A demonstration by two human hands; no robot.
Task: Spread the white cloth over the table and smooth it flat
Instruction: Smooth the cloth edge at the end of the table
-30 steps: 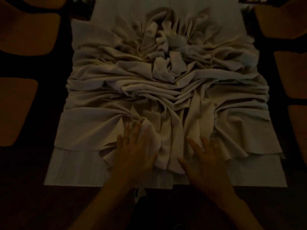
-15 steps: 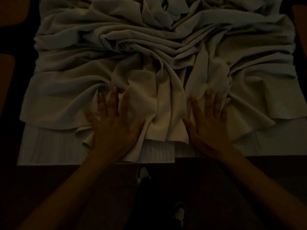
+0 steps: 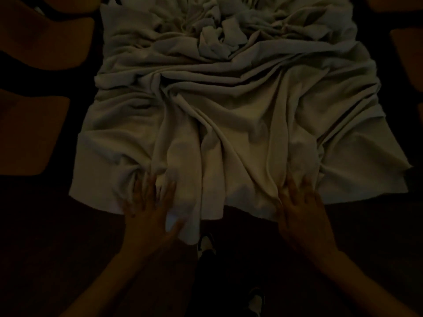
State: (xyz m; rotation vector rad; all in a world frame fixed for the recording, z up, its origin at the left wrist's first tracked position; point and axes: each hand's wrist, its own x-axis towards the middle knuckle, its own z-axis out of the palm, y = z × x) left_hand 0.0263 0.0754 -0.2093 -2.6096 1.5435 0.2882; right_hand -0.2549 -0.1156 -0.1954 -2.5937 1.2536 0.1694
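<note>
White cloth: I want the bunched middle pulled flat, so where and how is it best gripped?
Probably the white cloth is best pinched along its near hem, from the person's side, where the left hand and right hand lie flat. The folds fan out from there toward the crumpled far middle, and that hem hangs free.

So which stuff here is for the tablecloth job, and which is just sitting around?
For the job:
- white cloth, still bunched and wrinkled
- left hand, fingers spread flat on the cloth's near edge
- right hand, fingers spread flat on the cloth's near edge
- the table itself, hidden under the cloth

Just sitting around:
- brown chair seats at both sides
- the person's shoes on the floor
</note>
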